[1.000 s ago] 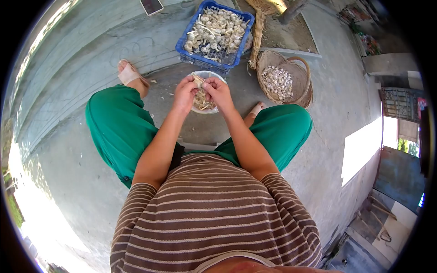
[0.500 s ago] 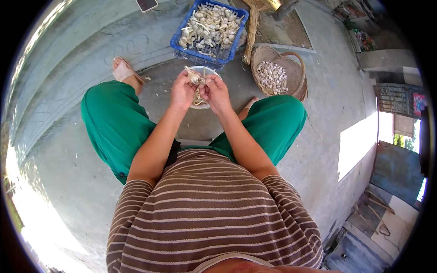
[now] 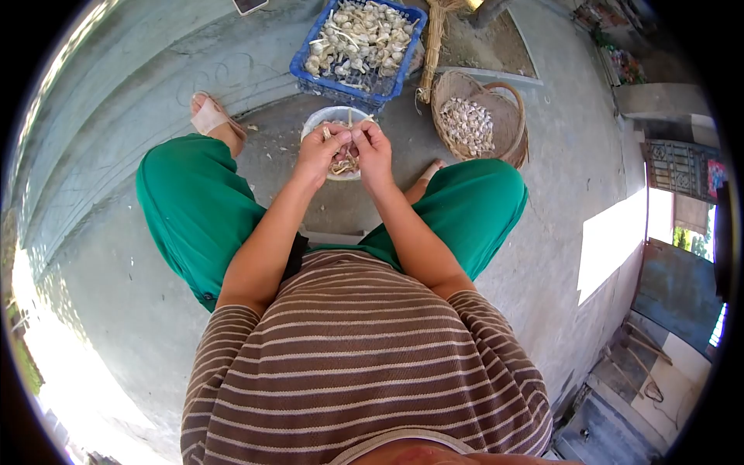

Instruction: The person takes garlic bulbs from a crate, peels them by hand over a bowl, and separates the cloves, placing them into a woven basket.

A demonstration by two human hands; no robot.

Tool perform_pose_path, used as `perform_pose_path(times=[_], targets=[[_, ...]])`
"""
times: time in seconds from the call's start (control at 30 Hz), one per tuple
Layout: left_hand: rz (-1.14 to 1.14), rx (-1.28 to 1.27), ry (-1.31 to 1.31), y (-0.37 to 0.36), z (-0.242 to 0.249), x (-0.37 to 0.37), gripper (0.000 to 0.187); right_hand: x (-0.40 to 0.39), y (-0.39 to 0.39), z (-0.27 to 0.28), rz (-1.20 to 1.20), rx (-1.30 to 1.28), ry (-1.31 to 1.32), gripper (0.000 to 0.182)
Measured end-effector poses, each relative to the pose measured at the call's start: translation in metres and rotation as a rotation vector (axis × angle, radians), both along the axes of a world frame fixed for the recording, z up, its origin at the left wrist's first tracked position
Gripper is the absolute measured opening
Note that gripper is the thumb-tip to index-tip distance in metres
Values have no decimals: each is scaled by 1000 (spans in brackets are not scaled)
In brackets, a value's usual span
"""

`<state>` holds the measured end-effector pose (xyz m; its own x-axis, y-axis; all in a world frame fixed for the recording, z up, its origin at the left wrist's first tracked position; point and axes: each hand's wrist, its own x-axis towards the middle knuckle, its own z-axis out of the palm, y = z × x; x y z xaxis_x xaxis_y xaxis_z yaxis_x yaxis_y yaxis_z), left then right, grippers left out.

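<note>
My left hand [image 3: 316, 153] and my right hand [image 3: 373, 153] meet over a white bowl [image 3: 308, 126], thumbs close together. The fingers of my left hand are closed around a garlic bulb, of which only the pale stalk end [image 3: 326, 133] shows; the rest is hidden by the hand. My right hand is pinched against it at the thumb and fingertips, and whether it grips the bulb or a loose piece is too small to make out. Inside the bowl lie dry skins and stalks [image 3: 346, 164].
A blue crate [image 3: 304, 83] of garlic bulbs [image 3: 363, 39] stands beyond the bowl. To the right, a wicker basket [image 3: 508, 128] holds separated cloves [image 3: 466, 125]. A straw broom [image 3: 431, 58] lies between them. A phone [image 3: 249, 6] rests at the top edge.
My hands have turned inward and closed, so the bulb, plainly visible before, is now mostly covered. More of the bowl's rim shows. The view has shifted slightly.
</note>
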<state>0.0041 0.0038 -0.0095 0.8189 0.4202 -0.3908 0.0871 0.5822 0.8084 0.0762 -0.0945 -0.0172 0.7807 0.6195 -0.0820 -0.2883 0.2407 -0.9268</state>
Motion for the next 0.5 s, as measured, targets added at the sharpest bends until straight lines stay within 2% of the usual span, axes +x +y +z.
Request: perform_pose_path(times=[0.03,0.1,0.17,0.23,0.27,0.3,0.33,0.4,0.43,0.5], targets=[[-2,-25,-25,-1,1,1,10,1,-1,0,-2,-1,3,7],[-9,-50,-47,-2,5,1,9,5,-1,0,19,12,207,7],[52,-228,-104,-1,11,3,8,10,-2,-1,-28,20,245,7],[67,-251,-104,-1,9,2,9,18,-3,-15,-70,29,285,8],[83,-274,-106,0,8,2,10,26,-3,-33,-122,-178,-333,10],[82,-272,-104,0,8,2,10,27,-2,-26,-168,-380,-954,11],[94,-269,-103,1,7,2,8,26,-2,-20,-169,-378,-954,11],[112,-267,-102,1,2,3,7,20,-4,-2,-20,-157,-98,13],[164,-249,-83,1,-2,4,5,16,-3,1,-18,-159,-95,13],[209,-234,-64,-3,-6,6,7,9,2,1,41,-18,-254,14]])
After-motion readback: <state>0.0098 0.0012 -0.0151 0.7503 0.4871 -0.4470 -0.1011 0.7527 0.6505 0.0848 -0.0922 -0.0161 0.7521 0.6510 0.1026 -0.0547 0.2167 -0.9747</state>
